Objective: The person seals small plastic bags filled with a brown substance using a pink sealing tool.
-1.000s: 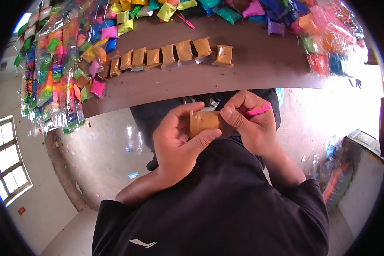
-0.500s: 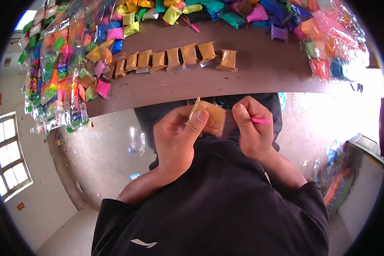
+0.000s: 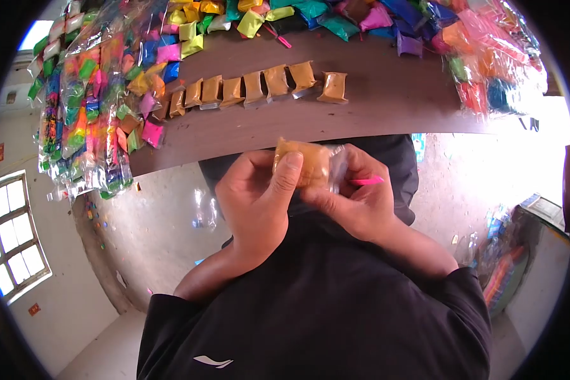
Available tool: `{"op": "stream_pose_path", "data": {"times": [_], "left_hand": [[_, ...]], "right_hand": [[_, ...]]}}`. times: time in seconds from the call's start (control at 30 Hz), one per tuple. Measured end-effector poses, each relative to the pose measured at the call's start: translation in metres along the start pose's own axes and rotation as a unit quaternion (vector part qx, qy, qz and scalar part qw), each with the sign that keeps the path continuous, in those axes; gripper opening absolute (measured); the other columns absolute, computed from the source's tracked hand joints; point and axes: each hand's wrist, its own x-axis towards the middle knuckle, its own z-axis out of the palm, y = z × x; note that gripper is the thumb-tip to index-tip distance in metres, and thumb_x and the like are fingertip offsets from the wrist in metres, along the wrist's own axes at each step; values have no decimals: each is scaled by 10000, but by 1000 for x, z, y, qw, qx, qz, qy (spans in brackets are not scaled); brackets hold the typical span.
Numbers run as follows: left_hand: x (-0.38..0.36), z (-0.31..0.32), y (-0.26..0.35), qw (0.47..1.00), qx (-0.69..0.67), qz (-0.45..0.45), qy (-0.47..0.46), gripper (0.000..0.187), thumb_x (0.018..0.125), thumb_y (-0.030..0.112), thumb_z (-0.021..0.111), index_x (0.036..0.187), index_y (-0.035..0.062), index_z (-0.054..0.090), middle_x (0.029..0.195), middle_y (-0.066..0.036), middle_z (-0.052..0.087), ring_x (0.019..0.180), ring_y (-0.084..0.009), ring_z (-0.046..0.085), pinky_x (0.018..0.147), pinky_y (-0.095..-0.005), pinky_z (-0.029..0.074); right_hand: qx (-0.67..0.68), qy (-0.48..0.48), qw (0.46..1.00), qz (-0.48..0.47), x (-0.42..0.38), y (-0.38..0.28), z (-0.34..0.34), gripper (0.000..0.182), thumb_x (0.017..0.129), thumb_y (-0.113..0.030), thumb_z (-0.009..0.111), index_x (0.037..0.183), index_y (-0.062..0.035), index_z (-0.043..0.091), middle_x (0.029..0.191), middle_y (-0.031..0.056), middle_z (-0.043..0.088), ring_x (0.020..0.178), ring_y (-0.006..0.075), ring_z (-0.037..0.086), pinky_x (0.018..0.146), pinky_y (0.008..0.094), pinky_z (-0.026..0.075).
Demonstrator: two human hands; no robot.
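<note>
My left hand (image 3: 256, 196) is closed on a small clear packet of brown modelling clay (image 3: 311, 166), its thumb pressed flat on the front. On the packet's other side, my right hand (image 3: 364, 206) grips a thin pink plastic tool (image 3: 367, 181) against the fingers. The right thumb tip touches the packet's lower edge, and clear wrapper film (image 3: 337, 168) stands up by the right fingers. Both hands are over the lap, just off the table's front edge. On the table beyond them lies a row of several similar brown clay packets (image 3: 275, 82).
The brown table (image 3: 399, 101) curves across the top. Heaps of coloured clay packets (image 3: 348, 25) line its back, with plastic-wrapped bundles at the left (image 3: 88, 114) and right (image 3: 487, 63). Another pink tool (image 3: 284, 42) lies near the back. Plastic bags (image 3: 497, 228) sit on the floor at right.
My right hand has moved left, and its thumb has come down onto the packet's lower edge. The packet has turned slightly, and its clear film now shows between the hands.
</note>
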Motion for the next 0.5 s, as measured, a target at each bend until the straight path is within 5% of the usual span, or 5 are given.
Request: {"op": "stream_pose_path", "data": {"times": [0.07,0.2,0.3,0.37,0.5], "left_hand": [[2,-2,-3,1000,8,13,1,188,1011,173,694,906,28,636,823,-47,697,644,-74,575,575,-222,424],[4,-8,-7,1000,-4,-8,-3,200,1015,175,682,903,43,581,850,-81,709,670,-113,639,567,-240,455],[4,-10,-11,1000,-11,-6,-7,196,1018,174,676,914,48,566,878,-93,713,685,-131,657,570,-246,468],[3,-11,-13,1000,-20,-3,-5,194,1019,174,674,919,48,565,890,-94,713,689,-133,656,573,-248,472],[0,-11,-15,1000,-23,3,-11,181,1027,168,662,936,45,566,890,-77,699,721,-118,647,581,-247,477]], "right_hand": [[-78,-8,997,3,2,0,-10,155,1004,-140,709,933,-5,678,775,-29,617,710,21,497,647,201,409],[-14,77,997,23,5,-1,-15,197,1059,-97,583,923,10,677,725,-54,564,687,10,472,589,209,366],[-52,82,994,-58,0,5,-8,79,993,-66,677,993,12,665,696,-55,551,628,10,453,552,204,328],[-141,81,979,-125,-6,5,-10,249,886,-37,797,1083,6,651,653,-50,535,554,11,419,517,201,298],[-183,71,969,-147,-7,0,-8,305,856,-44,827,1113,-1,668,626,-41,514,541,7,419,503,205,295]]}}
